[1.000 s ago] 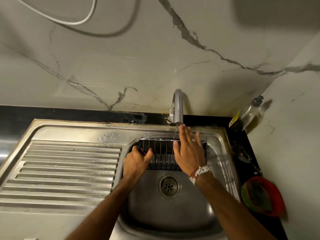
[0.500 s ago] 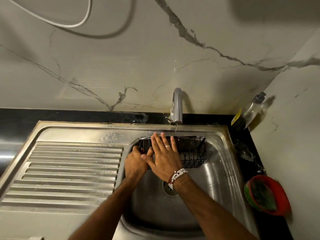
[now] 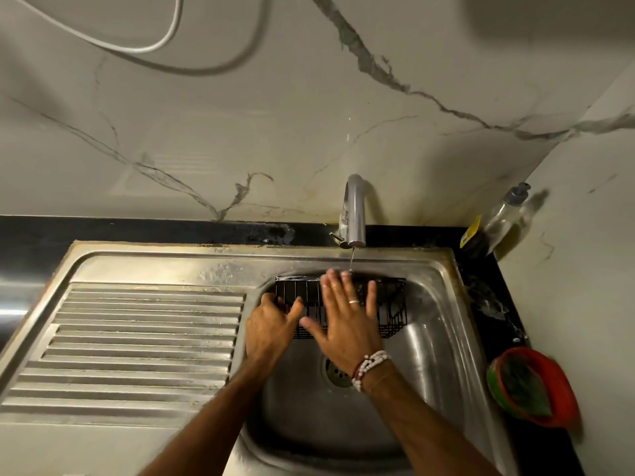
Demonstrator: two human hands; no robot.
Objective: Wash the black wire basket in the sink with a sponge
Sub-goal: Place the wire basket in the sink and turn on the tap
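Observation:
The black wire basket (image 3: 393, 309) stands tilted in the steel sink (image 3: 433, 341), under a thin stream of water from the grey tap (image 3: 355, 211). My left hand (image 3: 269, 329) grips the basket's left end, thumb over the wires. My right hand (image 3: 345, 317) lies flat on the basket's front with straight, spread fingers, fingertips near the top rim under the stream. I see no sponge in either hand.
A ribbed steel draining board (image 3: 144, 341) lies left of the basin. A soap dispenser bottle (image 3: 505, 214) stands in the back right corner. A red bowl with a green scrub pad (image 3: 532, 386) sits on the black counter at right. The drain (image 3: 335, 371) is partly behind my right wrist.
My right hand slid left across the basket, then drifted back toward its middle, staying flat. My left hand kept its grip on the left end.

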